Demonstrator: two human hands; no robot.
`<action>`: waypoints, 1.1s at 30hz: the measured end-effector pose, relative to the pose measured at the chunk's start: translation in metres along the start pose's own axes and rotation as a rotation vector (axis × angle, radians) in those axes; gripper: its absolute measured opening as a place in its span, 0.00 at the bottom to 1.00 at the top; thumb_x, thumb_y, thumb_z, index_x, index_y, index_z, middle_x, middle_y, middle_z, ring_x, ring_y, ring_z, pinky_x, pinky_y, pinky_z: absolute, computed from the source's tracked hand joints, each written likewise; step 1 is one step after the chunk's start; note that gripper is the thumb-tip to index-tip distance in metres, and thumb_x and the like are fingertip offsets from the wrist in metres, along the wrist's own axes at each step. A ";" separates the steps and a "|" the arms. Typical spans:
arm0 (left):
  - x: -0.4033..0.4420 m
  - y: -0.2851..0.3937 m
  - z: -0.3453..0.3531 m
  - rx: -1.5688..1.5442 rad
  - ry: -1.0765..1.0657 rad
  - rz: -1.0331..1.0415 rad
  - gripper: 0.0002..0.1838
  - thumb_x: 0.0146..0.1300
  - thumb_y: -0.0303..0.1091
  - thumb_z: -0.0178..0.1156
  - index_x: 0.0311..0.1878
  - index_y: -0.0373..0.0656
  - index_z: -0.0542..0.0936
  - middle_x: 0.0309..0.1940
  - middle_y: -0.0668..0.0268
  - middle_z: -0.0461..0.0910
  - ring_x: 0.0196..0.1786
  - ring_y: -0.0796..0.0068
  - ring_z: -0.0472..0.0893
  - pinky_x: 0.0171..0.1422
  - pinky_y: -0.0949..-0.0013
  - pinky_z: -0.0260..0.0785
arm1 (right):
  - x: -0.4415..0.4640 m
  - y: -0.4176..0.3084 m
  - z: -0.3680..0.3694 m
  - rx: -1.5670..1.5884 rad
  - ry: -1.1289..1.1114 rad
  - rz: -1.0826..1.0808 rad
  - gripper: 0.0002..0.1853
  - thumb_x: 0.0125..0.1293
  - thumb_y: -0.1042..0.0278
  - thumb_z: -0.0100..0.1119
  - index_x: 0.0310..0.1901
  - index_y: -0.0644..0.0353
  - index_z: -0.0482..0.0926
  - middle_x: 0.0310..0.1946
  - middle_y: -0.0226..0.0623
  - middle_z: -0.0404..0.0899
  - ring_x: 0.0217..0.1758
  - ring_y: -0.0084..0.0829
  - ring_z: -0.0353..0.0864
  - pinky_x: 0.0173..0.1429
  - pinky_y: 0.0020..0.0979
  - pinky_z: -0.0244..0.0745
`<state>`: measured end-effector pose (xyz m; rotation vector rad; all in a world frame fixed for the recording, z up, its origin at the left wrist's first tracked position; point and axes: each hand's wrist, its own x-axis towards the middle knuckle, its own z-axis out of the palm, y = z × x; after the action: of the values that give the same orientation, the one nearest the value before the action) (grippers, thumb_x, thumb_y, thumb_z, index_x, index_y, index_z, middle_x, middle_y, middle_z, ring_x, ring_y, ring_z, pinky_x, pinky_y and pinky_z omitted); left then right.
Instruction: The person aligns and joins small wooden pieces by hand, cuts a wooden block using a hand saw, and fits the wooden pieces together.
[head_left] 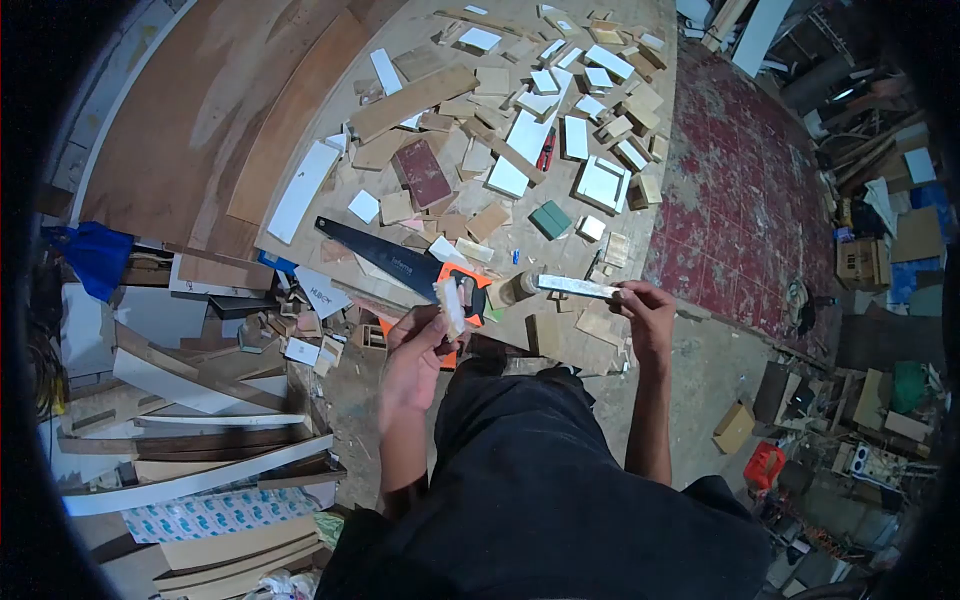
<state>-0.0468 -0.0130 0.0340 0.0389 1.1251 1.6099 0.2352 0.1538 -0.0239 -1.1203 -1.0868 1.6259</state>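
My left hand pinches a small wooden block with a pale, whitish face, held above the orange handle of a handsaw. The saw lies flat on the workbench, its dark blade pointing to the upper left. My right hand grips the right end of a narrow flat strip with a whitish top and dark edge. The strip's left end meets a brownish round object, which I cannot make out clearly. A wooden block stands by the bench's near edge.
Many wood and white board offcuts cover the bench, with a green block and a red cutter among them. Long boards are stacked at left. A red-topped surface adjoins at right; clutter lies beyond.
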 end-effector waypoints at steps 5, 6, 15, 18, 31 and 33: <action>0.007 -0.002 0.024 -0.078 -0.187 -0.028 0.10 0.56 0.28 0.66 0.42 0.44 0.80 0.37 0.68 0.81 0.37 0.79 0.79 0.39 0.76 0.71 | -0.021 -0.043 0.021 0.154 -0.105 -0.170 0.06 0.60 0.76 0.61 0.36 0.71 0.79 0.30 0.43 0.81 0.27 0.28 0.80 0.32 0.30 0.80; 0.005 0.001 0.031 -0.082 -0.205 -0.032 0.10 0.56 0.28 0.66 0.42 0.44 0.80 0.36 0.68 0.81 0.36 0.79 0.79 0.39 0.75 0.71 | -0.023 -0.048 0.024 0.177 -0.115 -0.179 0.06 0.60 0.76 0.60 0.35 0.71 0.79 0.29 0.44 0.81 0.28 0.29 0.80 0.28 0.30 0.79; -0.009 0.013 0.065 -0.042 -0.315 0.116 0.10 0.54 0.27 0.68 0.39 0.40 0.80 0.30 0.68 0.79 0.31 0.81 0.78 0.36 0.77 0.73 | -0.030 -0.076 0.038 0.153 -0.108 -0.113 0.08 0.60 0.74 0.61 0.29 0.71 0.78 0.26 0.46 0.79 0.19 0.28 0.77 0.17 0.26 0.73; -0.011 0.013 0.068 -0.101 -0.301 0.119 0.10 0.55 0.27 0.67 0.40 0.40 0.79 0.29 0.68 0.79 0.30 0.81 0.78 0.34 0.78 0.75 | -0.028 -0.078 0.045 0.180 -0.097 -0.175 0.08 0.60 0.74 0.61 0.29 0.71 0.77 0.26 0.46 0.78 0.20 0.29 0.78 0.17 0.28 0.74; -0.019 0.014 0.062 -0.241 -0.253 0.026 0.11 0.57 0.25 0.64 0.45 0.41 0.81 0.33 0.67 0.81 0.32 0.79 0.81 0.29 0.74 0.80 | -0.019 -0.073 0.039 -0.142 -0.304 -0.763 0.07 0.51 0.81 0.67 0.31 0.71 0.79 0.34 0.52 0.80 0.33 0.35 0.83 0.32 0.32 0.82; -0.019 0.014 0.060 -0.266 -0.243 -0.009 0.11 0.57 0.25 0.64 0.44 0.42 0.81 0.33 0.67 0.81 0.32 0.79 0.81 0.29 0.74 0.80 | -0.022 -0.074 0.038 -0.057 -0.304 -0.686 0.08 0.48 0.82 0.69 0.31 0.70 0.79 0.34 0.51 0.80 0.35 0.35 0.83 0.37 0.30 0.82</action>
<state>-0.0166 0.0116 0.0854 0.0531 0.7197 1.6836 0.2166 0.1445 0.0593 -0.4443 -1.5143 1.2277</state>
